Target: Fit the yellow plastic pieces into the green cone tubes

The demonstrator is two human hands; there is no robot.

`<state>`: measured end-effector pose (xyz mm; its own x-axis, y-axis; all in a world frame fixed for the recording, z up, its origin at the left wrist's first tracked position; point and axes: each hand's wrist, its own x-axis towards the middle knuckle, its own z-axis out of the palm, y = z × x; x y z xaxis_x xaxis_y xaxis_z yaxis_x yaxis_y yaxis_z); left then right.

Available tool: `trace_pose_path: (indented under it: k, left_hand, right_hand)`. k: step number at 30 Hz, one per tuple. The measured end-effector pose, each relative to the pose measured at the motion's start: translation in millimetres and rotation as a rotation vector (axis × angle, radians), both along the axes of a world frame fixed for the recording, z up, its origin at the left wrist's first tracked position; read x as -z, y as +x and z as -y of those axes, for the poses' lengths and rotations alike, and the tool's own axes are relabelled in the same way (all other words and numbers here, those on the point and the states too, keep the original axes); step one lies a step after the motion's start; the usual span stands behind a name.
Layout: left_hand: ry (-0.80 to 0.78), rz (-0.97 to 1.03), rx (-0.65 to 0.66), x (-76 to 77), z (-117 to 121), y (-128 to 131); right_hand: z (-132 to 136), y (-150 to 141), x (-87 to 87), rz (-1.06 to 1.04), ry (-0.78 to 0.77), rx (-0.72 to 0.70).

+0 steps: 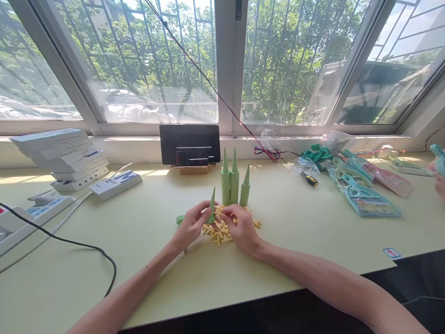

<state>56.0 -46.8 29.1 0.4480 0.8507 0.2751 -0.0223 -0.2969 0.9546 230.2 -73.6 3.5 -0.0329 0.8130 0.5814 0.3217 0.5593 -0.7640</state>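
My left hand [192,223] is closed on a green pointed cone [212,200], whose tip stands up past the fingers. Part of a green strap-like piece [180,219] sticks out on the left of that hand. My right hand [242,227] pinches a small yellow peg [219,213] close to the cone's base. Below and between both hands lies a pile of small yellow pegs [219,237], partly covered by the fingers. Just behind the pile stand three upright green stacks of cones [234,185] with pointed tops; the right one is shorter.
A dark tablet [189,139] with a phone [191,158] before it stands at the back. White boxes [69,153] and a power strip [52,208] are on the left. Rightward lie a screwdriver [309,179] and packaged dustpan-like sets [371,199]. Another person's hand [440,181] shows far right.
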Motion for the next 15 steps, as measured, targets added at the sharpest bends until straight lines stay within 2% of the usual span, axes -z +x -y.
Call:
trace_pose_path:
  k: [15]
  left_hand:
    - [0.028, -0.037, -0.021, 1.0, -2.0, -2.2]
  right_hand:
    - [1.9, -0.8, -0.6, 0.049, 0.023, -0.005]
